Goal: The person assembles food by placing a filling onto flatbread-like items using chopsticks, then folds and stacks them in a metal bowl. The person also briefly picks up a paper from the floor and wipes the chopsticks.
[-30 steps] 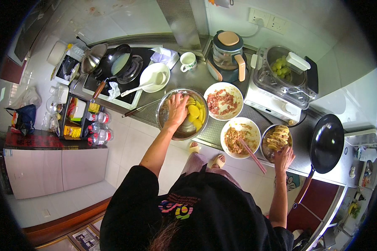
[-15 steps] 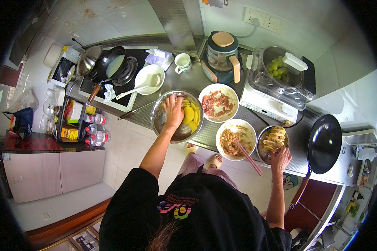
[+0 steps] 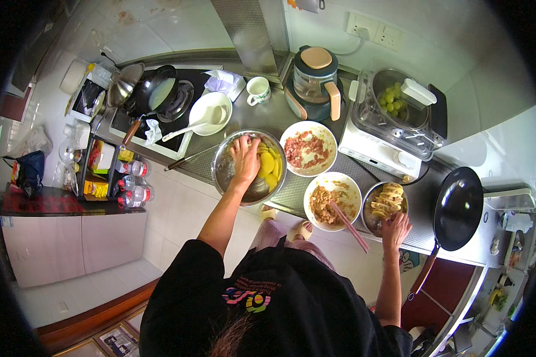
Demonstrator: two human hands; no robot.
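Observation:
A metal mixing bowl (image 3: 221, 159) holds yellow potato slices (image 3: 271, 168). My left hand (image 3: 244, 159) reaches into it with bent fingers closed at the slices by the bowl's far side; the fingertips are partly hidden. Over the near right rim of a smaller metal bowl (image 3: 366, 215), my right hand (image 3: 395, 229) has its fingers pressed together, and what they hold is hidden. Slices with filling between them (image 3: 389, 198) lie stacked in that bowl. Beside it, a white bowl (image 3: 311, 219) of brownish minced filling (image 3: 326, 205) has pink chopsticks (image 3: 351, 227) leaning over its rim.
Behind stands a white bowl of red meat (image 3: 307, 150). A kettle (image 3: 315, 80), a mug (image 3: 258, 90) and a steamer with green grapes (image 3: 392, 98) line the counter's back. A black frying pan (image 3: 458, 208) is far right; a white bowl with a ladle (image 3: 211, 114) sits near the stove.
My right hand has shifted slightly at the small bowl's near rim. My left hand stays inside the mixing bowl. The whole view has moved a little.

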